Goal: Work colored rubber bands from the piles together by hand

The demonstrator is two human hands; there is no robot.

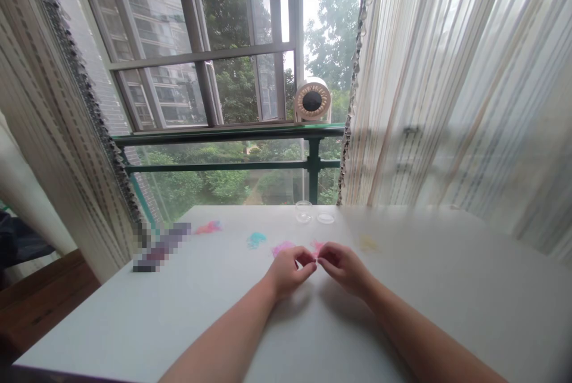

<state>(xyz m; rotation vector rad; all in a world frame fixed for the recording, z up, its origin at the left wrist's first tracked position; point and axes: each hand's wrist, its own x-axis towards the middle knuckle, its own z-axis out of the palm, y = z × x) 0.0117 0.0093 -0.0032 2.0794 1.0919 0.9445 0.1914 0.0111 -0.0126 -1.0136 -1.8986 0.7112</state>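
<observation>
My left hand [288, 271] and my right hand [343, 267] meet fingertip to fingertip above the white table [201, 311]. Both are closed in a pinch, and whatever lies between the fingertips is too small to make out. Just behind my left hand is a pile of small purple-pink pieces [282, 247]. A pink-red pile [317, 246] shows behind the fingertips, partly hidden by my right hand. Turquoise pieces [256, 240] lie further left, and a yellow pile [369, 243] lies right of my right hand.
An orange-pink pile [209, 227] lies at the table's far left, near a blurred-out dark object [163, 247]. At the back stand a clear round container [304, 212] and a clear lid [326, 218]. Beyond are a green railing [232, 134], a small fan [313, 100] and curtains [429, 85].
</observation>
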